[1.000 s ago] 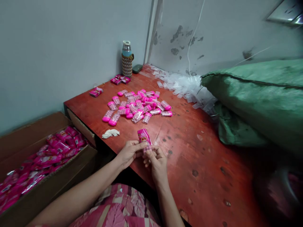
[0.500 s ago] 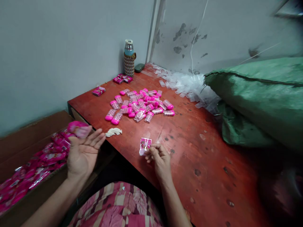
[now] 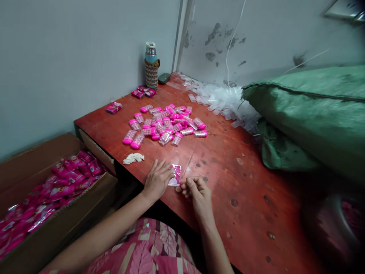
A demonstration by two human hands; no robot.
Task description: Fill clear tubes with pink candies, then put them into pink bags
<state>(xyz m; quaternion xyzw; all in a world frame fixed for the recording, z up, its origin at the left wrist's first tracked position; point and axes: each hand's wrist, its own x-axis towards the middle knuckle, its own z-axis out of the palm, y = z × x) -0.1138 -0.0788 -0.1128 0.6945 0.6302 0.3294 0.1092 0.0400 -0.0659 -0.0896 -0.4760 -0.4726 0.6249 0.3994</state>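
A small pink printed packet (image 3: 176,176) lies flat near the front edge of the red table. My left hand (image 3: 156,182) rests palm down with fingers stretched out, its fingertips over the packet's left side. Just right of the packet, my right hand (image 3: 198,190) is closed with thumb and fingers pinched together; what they hold, if anything, is hidden. Beyond both hands lies a loose pile of clear containers with pink caps (image 3: 167,123), filled with small pale balls. A crumpled white cloth or glove (image 3: 134,158) sits left of my left hand.
Left of the table stands a cardboard box (image 3: 94,199) with many filled pink packets (image 3: 70,179). Flat pink stacks (image 3: 114,107) and a bottle in a knitted cover (image 3: 151,70) are at the back left. Clear empty containers (image 3: 219,99) spread beside a big green sack (image 3: 308,114).
A pink packet that was in the air by my open left hand has dropped into the box. That hand has swung right onto the table packet. My right fingers have shifted slightly right.
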